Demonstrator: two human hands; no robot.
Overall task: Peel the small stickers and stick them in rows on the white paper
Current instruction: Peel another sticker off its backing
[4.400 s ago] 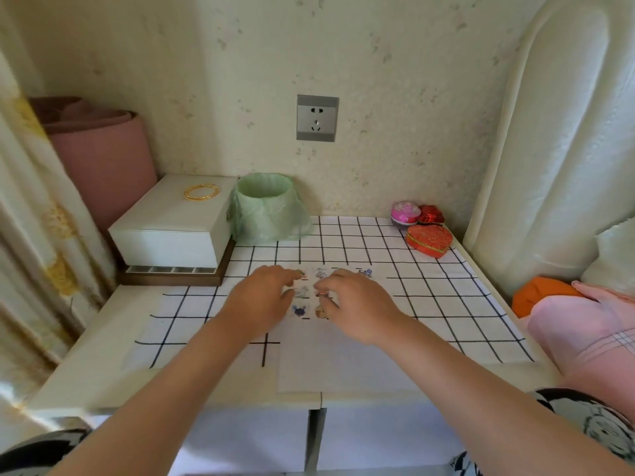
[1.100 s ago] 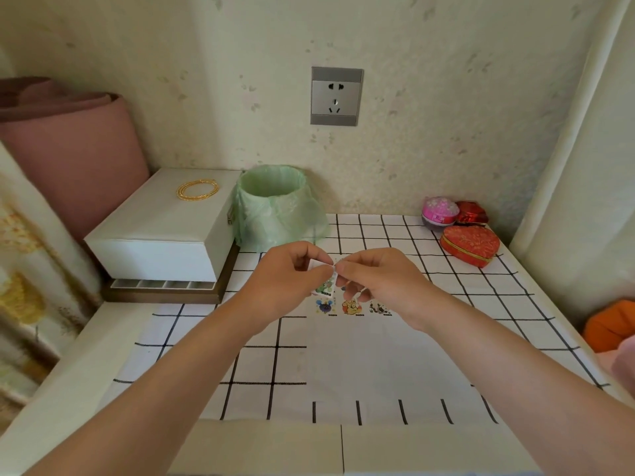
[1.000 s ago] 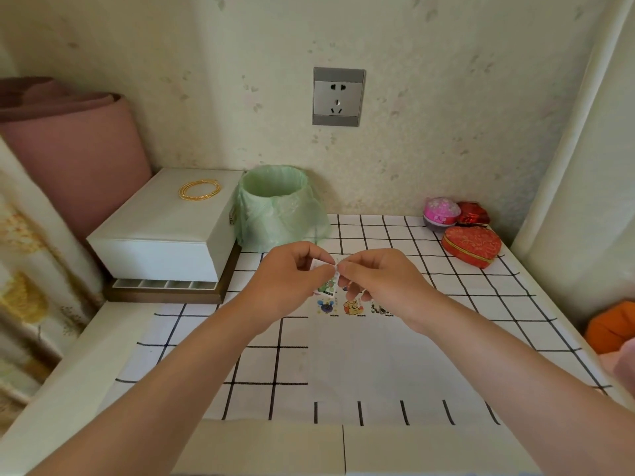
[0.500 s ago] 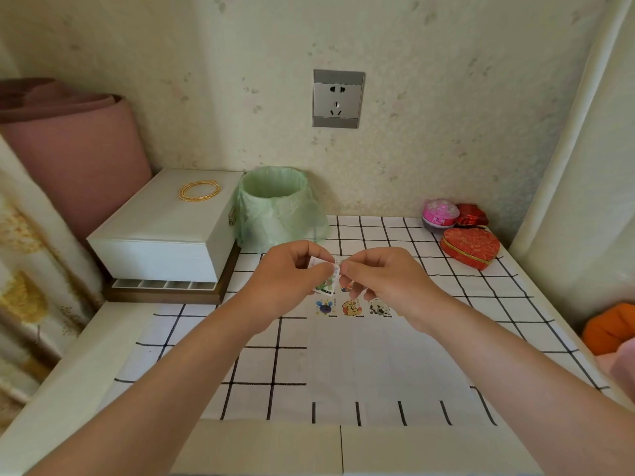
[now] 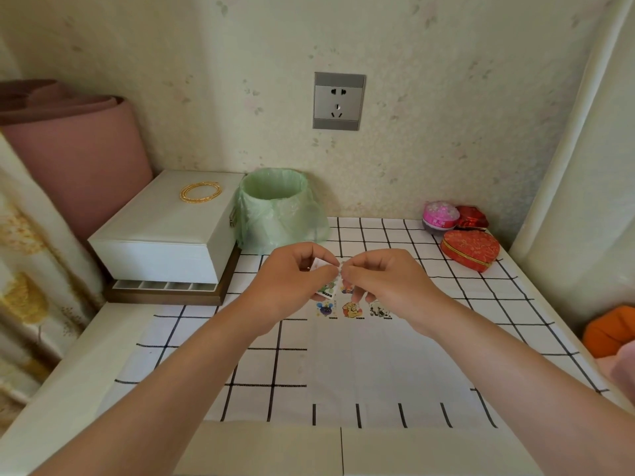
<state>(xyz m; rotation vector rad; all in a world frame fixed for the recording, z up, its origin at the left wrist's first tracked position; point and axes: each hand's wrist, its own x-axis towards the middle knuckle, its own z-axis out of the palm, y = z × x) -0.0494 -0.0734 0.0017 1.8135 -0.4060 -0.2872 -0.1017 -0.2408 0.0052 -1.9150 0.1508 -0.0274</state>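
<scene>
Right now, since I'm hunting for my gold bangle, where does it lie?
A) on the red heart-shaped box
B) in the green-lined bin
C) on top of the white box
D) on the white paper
C: the gold bangle lies on the lid of the white box, left of the green-lined bin.

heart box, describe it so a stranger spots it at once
At the far right corner of the grid cloth sit three small containers. The heart box is nearest and largest: red, heart-shaped, gold-seamed, unlike the pink round pot and dark red box behind.
</scene>
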